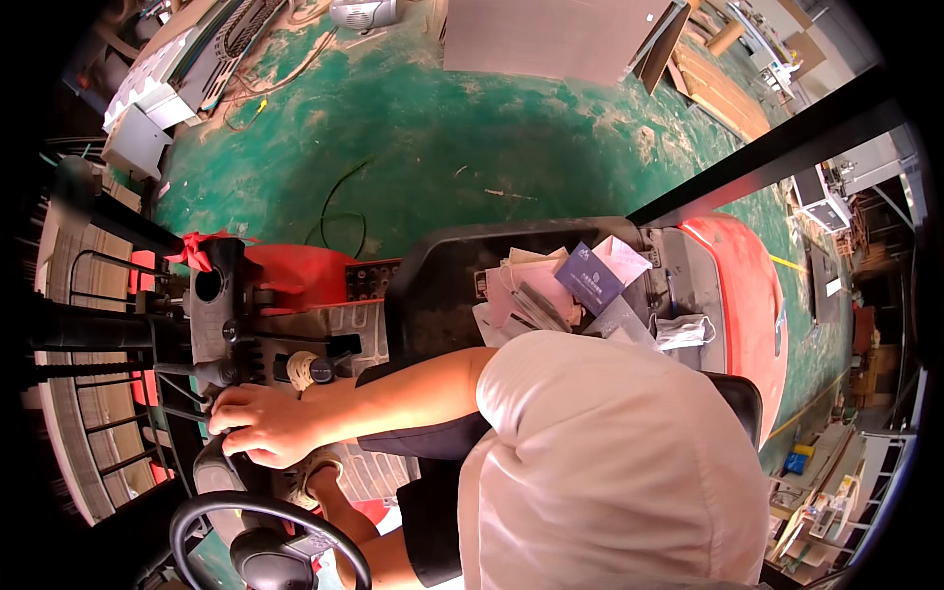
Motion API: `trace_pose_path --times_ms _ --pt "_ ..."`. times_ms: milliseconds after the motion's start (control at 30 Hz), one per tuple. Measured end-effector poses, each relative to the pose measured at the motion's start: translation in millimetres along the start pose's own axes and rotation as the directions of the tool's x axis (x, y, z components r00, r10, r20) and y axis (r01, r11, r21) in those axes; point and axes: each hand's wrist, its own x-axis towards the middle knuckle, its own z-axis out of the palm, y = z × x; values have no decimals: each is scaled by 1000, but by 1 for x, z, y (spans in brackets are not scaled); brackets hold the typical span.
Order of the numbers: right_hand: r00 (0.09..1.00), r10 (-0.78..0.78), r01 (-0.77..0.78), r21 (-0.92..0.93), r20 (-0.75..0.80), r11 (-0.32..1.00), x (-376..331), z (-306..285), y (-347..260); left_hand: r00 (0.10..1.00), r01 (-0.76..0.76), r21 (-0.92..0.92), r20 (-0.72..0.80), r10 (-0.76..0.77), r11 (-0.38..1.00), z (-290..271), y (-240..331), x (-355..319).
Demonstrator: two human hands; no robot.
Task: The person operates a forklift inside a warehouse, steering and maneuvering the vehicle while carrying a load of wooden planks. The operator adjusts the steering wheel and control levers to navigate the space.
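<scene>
I sit on a red forklift and look down over my right shoulder in a white shirt. My right hand (261,425) reaches out to the control panel and is closed around a lever whose top is hidden under my fingers. Two other black lever knobs (218,373) stand just above the hand. The black steering wheel (197,511) is right below it. My left hand is out of view. A foot in a sandal (315,479) rests on the floor plate under my forearm.
Loose papers (521,285), a blue booklet (588,277) and a face mask (685,331) lie on the black hood behind the seat. A red ribbon (193,251) is tied near the mast. Green dusty floor (472,128), a grey board (551,34) and a black cab pillar (787,147) surround the forklift.
</scene>
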Motion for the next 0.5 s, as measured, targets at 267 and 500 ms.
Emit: trace_pose_path --times_ms 267,500 --pt "994 25 -25 1 107 1000 22 22 3 964 36 228 -263 26 973 61 -44 29" --pt "991 -84 96 -113 108 989 34 14 12 908 168 -9 -387 -159 986 41 2 47"
